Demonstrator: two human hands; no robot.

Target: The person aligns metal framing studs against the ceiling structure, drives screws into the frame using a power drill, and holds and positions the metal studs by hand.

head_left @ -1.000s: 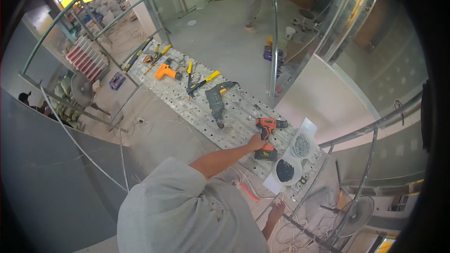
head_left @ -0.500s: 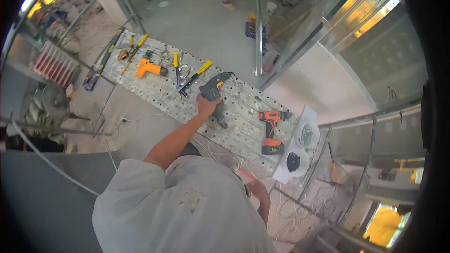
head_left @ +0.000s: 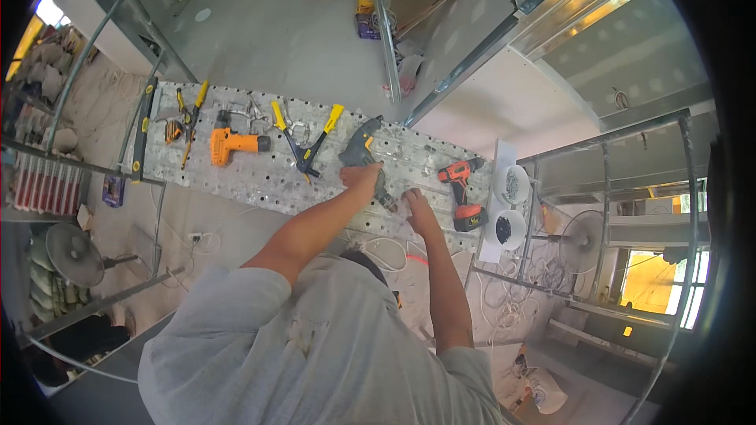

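Note:
My left hand (head_left: 360, 175) is wrapped around the body of a dark grey power drill (head_left: 361, 142) with yellow accents. The drill lies aslant on the perforated metal platform (head_left: 268, 190), its handle end away from me and its nose end nearer. My right hand (head_left: 419, 208) is beside the nose end at the platform's near edge. Its fingers look curled, with a pale blurred patch by them that I cannot make out. Left of the drill lies a hand riveter (head_left: 305, 145) with yellow grips. To the right lies a red and black cordless drill (head_left: 460, 183).
An orange cordless drill (head_left: 230, 144), yellow-handled snips (head_left: 191, 120) and a spirit level (head_left: 143, 130) lie further left. Two white tubs (head_left: 511, 186) with dark contents sit on a white board at the right end. Metal rails (head_left: 606, 189) and a fan (head_left: 587, 240) stand beyond, with cables (head_left: 496, 283) below.
My right hand has risen from near my body to the drill's nose end. My left hand stays on the drill. The view has turned, so the platform lies straighter across it.

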